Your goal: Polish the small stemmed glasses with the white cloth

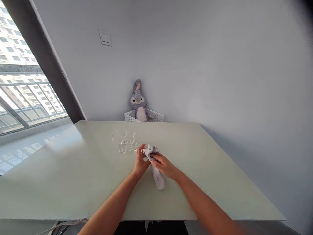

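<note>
My left hand [141, 163] is closed around a clear stemmed glass [144, 151], held on its side above the table with its foot toward the left. Against the glass's right end, my right hand [164, 164] grips a pale grey cloth [158, 178]. The cloth is bunched over that end, and a long fold of it hangs down toward me. The cloth and fingers hide most of the bowl. Just left of my left hand, several clear stemmed glasses [121, 150] stand upright in a group.
The pale table [73, 176] has its far edge near a grey wall. Behind that edge, a plush toy [141, 114] sits in a white perforated basket [156, 117]. A window [22, 75] is at the left, and a cable [66, 224] runs by the near left edge.
</note>
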Demonstrator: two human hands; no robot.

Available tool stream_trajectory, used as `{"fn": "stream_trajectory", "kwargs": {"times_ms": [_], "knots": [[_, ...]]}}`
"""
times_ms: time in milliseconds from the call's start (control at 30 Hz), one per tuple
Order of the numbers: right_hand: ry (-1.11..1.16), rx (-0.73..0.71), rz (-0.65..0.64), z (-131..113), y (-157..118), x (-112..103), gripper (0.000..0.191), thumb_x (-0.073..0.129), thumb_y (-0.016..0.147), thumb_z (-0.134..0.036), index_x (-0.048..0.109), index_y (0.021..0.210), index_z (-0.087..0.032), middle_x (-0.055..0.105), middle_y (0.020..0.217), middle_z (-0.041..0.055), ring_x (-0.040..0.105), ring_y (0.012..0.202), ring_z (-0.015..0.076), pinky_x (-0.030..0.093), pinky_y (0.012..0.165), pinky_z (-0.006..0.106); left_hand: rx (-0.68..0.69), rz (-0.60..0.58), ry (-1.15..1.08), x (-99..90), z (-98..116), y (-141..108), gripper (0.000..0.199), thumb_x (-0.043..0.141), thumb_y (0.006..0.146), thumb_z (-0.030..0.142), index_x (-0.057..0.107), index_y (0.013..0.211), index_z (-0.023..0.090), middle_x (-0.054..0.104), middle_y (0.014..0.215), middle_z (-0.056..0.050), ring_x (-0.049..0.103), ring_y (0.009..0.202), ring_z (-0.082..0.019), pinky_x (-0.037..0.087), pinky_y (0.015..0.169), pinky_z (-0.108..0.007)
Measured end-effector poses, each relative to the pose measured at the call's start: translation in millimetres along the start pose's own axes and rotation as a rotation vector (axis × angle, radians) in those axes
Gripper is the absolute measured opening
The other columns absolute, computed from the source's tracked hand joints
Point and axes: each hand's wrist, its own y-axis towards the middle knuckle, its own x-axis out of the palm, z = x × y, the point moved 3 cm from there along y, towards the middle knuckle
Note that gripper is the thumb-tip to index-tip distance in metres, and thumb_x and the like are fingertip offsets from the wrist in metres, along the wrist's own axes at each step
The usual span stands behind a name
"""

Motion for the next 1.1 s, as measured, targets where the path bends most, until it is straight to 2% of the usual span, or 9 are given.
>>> {"fn": "stream_trajectory", "kwargs": {"times_ms": [133,267,367,467,600,733,900,967,1100], "knots": [[-0.227,0.021,0.022,11,0,2,0.021,0.046,0.082,-0.031,0.061,0.093,-0.021,0.055,0.099,0.0040,0.051,0.079,0.0157,0.042,0.069,0.027,0.098,-0.024,0.098,2.8,-1,-3,0.066,0.056,0.060,0.004,0.035,0.119,0.024,0.045,0.103,-0.005,0.051,0.088,-0.016,0.043,0.078,-0.033],[-0.306,-0.037,0.031,23,-2,8,0.017,0.046,0.082,-0.029,0.059,0.089,-0.020,0.056,0.088,0.0032,0.050,0.076,0.0158,0.039,0.068,0.027,0.293,-0.143,0.234,6.6,7,-7,0.070,0.052,0.056,-0.001,0.038,0.120,0.023,0.040,0.108,-0.007,0.045,0.099,-0.020,0.041,0.086,-0.039],[-0.132,0.026,0.069,37,-3,7,0.019,0.048,0.082,-0.035,0.059,0.083,-0.019,0.054,0.074,0.0010,0.048,0.069,0.0147,0.038,0.064,0.026,0.284,-0.252,0.274,8.7,13,-8,0.074,0.046,0.059,-0.003,0.034,0.126,0.025,0.039,0.112,-0.008,0.044,0.103,-0.020,0.040,0.088,-0.039],[0.259,0.184,0.134,48,-3,3,0.029,0.051,0.079,-0.045,0.059,0.082,-0.017,0.050,0.063,-0.0009,0.043,0.057,0.0117,0.035,0.054,0.024,0.243,-0.314,0.293,9.8,18,-7,0.069,0.041,0.068,-0.002,0.031,0.129,0.028,0.037,0.120,-0.009,0.042,0.110,-0.019,0.040,0.091,-0.038],[0.701,0.323,0.215,46,-5,-5,0.038,0.059,0.072,-0.049,0.061,0.087,-0.014,0.052,0.065,0.0007,0.044,0.054,0.0109,0.035,0.052,0.024,0.212,-0.367,0.308,9.2,18,-6,0.056,0.044,0.079,0.012,0.031,0.131,0.030,0.036,0.129,-0.008,0.043,0.111,-0.019,0.043,0.088,-0.036],[0.686,0.321,0.113,31,-8,-11,0.037,0.068,0.065,-0.045,0.062,0.085,-0.015,0.054,0.065,-0.0005,0.044,0.056,0.0099,0.033,0.053,0.023,0.168,-0.351,0.295,4.5,14,-5,0.048,0.047,0.082,0.024,0.036,0.129,0.029,0.044,0.121,-0.008,0.054,0.085,-0.014,0.048,0.077,-0.032],[0.490,0.226,0.012,20,-8,-13,0.034,0.065,0.068,-0.043,0.063,0.087,-0.015,0.059,0.072,0.0011,0.051,0.067,0.0141,0.037,0.062,0.026,-0.100,-0.393,0.221,3.0,10,-10,0.046,0.042,0.085,0.036,0.036,0.129,0.024,0.057,0.089,-0.003,0.052,0.055,-0.009,0.048,0.057,-0.026],[0.493,0.264,0.041,24,-7,-11,0.034,0.064,0.068,-0.044,0.063,0.084,-0.014,0.060,0.070,0.0014,0.051,0.065,0.0141,0.037,0.060,0.026,-0.125,-0.396,0.253,5.2,12,-12,0.045,0.038,0.086,0.036,0.035,0.130,0.024,0.057,0.093,-0.005,0.054,0.058,-0.010,0.048,0.060,-0.028],[0.714,0.399,0.270,35,-5,-9,0.034,0.070,0.061,-0.041,0.062,0.078,-0.013,0.055,0.061,0.0001,0.048,0.054,0.0114,0.037,0.054,0.025,0.066,-0.314,0.410,9.0,22,-13,0.044,0.038,0.086,0.032,0.034,0.130,0.031,0.038,0.129,-0.009,0.055,0.085,-0.015,0.047,0.077,-0.034]]}}
